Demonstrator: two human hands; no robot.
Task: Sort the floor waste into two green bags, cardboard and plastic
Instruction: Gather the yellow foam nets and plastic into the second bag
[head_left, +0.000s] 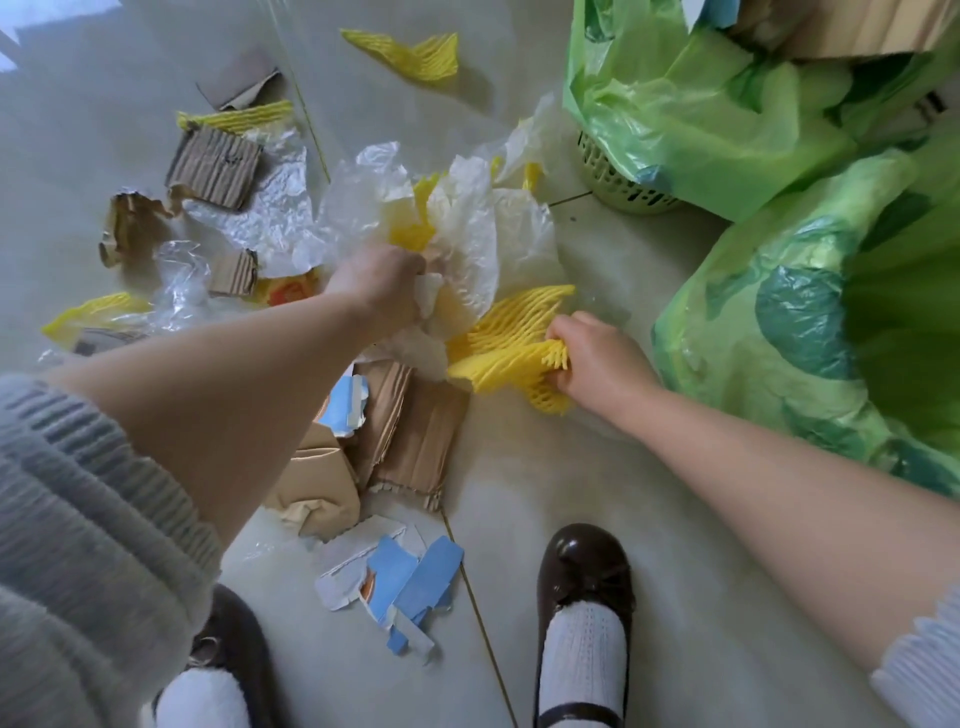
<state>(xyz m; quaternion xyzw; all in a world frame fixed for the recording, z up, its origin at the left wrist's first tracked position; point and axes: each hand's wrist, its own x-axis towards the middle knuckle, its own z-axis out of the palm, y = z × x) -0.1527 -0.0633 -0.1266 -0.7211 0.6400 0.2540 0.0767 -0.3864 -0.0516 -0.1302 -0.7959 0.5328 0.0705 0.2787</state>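
A bunch of crumpled clear plastic (441, 223) was clenched in the left hand (384, 283) and a yellow foam net (506, 343) in the right hand (592, 358), both grips closed, best carried together to the nearer green bag (779, 332) without snagging cardboard (410, 431) below.

1. Left hand (382, 283) clenched around a crumpled bunch of translucent white plastic film (457, 228) with yellow foam netting inside.
2. Right hand (597, 358) gripping a yellow foam mesh sleeve (506, 345), just above the pale tiled floor (649, 597).
3. Torn brown corrugated cardboard (415, 431) beneath both forearms.
4. Two crinkled green plastic bags (779, 332) at right, the far one (691, 109) draped over a pale green lattice basket (618, 179).
5. Blue-and-white torn card scraps (395, 579) near dark brown glossy shoes (584, 582).
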